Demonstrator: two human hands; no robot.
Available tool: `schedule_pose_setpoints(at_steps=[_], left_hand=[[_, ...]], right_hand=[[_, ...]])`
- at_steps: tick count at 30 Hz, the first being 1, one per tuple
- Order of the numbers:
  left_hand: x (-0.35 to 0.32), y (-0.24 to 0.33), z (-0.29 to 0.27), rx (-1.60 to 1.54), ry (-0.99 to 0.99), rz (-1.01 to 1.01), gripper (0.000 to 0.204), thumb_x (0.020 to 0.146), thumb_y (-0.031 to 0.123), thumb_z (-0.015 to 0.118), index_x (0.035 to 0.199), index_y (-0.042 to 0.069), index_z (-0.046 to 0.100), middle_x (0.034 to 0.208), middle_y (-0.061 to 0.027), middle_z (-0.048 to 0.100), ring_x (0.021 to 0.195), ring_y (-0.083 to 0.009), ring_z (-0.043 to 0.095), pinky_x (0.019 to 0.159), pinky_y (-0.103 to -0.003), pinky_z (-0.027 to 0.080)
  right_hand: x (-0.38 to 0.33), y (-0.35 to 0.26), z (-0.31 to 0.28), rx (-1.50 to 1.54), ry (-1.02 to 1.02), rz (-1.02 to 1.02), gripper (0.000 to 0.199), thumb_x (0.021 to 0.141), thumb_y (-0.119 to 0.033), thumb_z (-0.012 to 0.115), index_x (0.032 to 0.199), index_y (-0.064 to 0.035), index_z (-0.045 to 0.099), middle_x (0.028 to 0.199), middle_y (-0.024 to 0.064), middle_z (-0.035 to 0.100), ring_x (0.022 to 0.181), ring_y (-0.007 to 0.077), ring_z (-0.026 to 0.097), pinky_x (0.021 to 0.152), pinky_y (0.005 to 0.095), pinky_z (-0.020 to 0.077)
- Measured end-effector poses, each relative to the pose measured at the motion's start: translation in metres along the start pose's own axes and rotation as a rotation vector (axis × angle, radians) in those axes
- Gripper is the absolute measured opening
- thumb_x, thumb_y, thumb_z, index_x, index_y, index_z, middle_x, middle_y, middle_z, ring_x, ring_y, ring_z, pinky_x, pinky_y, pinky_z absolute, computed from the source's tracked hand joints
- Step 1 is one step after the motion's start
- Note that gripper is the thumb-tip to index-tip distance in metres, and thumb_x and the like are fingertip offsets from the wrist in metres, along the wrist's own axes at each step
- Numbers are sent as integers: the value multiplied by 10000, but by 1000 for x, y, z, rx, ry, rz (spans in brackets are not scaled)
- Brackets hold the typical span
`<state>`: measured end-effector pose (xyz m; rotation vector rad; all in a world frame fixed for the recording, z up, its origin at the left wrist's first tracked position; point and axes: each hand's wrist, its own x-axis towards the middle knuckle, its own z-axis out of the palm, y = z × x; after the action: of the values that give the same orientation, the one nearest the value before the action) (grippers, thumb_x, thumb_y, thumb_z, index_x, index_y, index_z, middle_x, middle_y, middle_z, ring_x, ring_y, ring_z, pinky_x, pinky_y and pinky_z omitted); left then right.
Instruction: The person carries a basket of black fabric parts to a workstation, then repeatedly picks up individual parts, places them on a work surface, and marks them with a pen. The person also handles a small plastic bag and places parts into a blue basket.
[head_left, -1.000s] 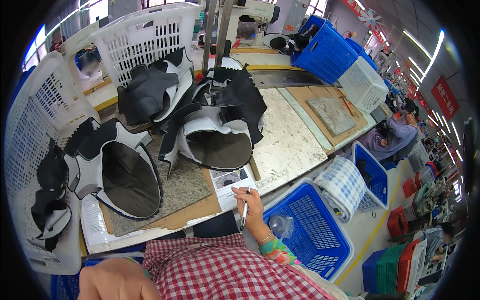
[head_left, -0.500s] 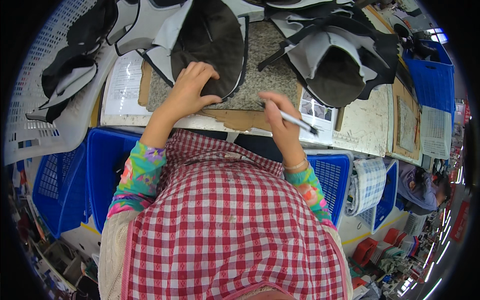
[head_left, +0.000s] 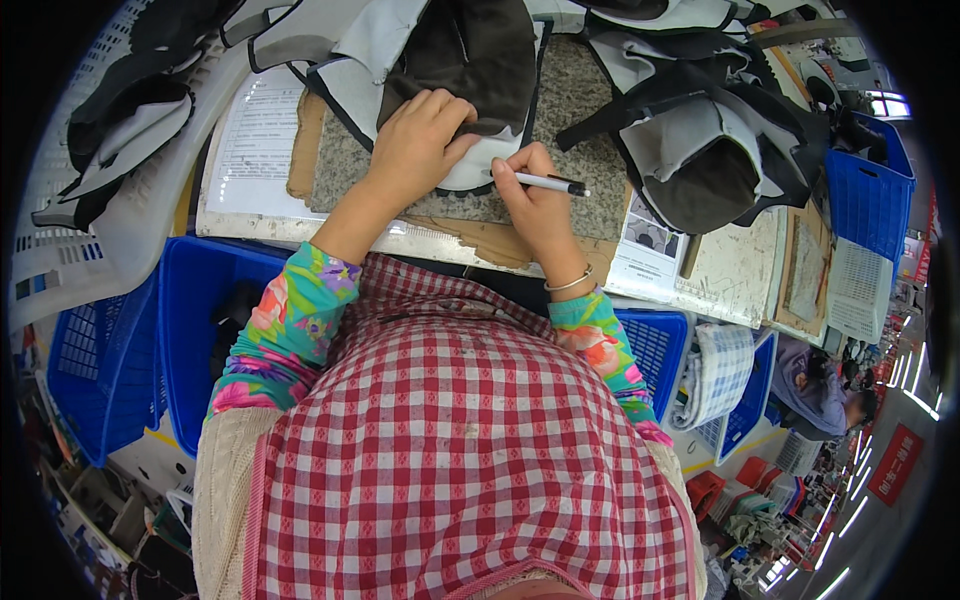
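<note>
In front of me a shoe upper [head_left: 462, 75], with dark brown lining and pale grey-white edges, lies on a speckled stone slab [head_left: 578, 115]. My left hand [head_left: 418, 145] is closed over its near part, holding the dark lining back with fingers together. A white patch [head_left: 483, 160] of the upper shows by the thumb. My right hand [head_left: 540, 210] grips a white pen [head_left: 552, 184] with a black end. The pen's tip points left and reaches the white patch; whether it touches cannot be made out.
More shoe uppers [head_left: 705, 160] are heaped on the right of the table. A white basket [head_left: 120, 250] with dark pieces stands at left. Printed sheets [head_left: 250, 150] lie on the worktop. Blue crates [head_left: 215, 330] sit below, and a person [head_left: 810, 385] sits at far right.
My right hand has brought the pen left and up to the upper. The lining's near edge is now drawn back under my left hand, uncovering white material.
</note>
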<state>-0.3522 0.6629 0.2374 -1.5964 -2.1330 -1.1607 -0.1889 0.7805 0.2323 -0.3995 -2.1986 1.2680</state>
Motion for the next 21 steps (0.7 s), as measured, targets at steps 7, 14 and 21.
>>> schedule_pose_setpoints(at_steps=[7,14,21], left_hand=[[1,4,-2,13,-1,8,252,780,163,787,966,93,632,924,-44,593,923,-267,617,778,-387,530],[-2,2,0,23,-29,12,250,796,168,779,974,74,631,943,-60,597,939,-279,612,794,-397,516],[48,21,-48,-330,-14,-11,395,828,168,812,1164,40,647,1171,-124,618,1105,-279,609,932,-360,500]], right_hand=[[1,0,-1,-36,-27,-4,242,944,-212,703,837,-44,566,669,75,581,567,176,521,544,326,426],[-1,1,-3,-18,-34,-26,233,945,-199,695,834,-38,568,670,43,569,583,146,515,544,320,419],[-10,3,-11,291,120,100,164,1007,-154,610,894,-79,517,735,-32,514,658,50,468,587,227,392]])
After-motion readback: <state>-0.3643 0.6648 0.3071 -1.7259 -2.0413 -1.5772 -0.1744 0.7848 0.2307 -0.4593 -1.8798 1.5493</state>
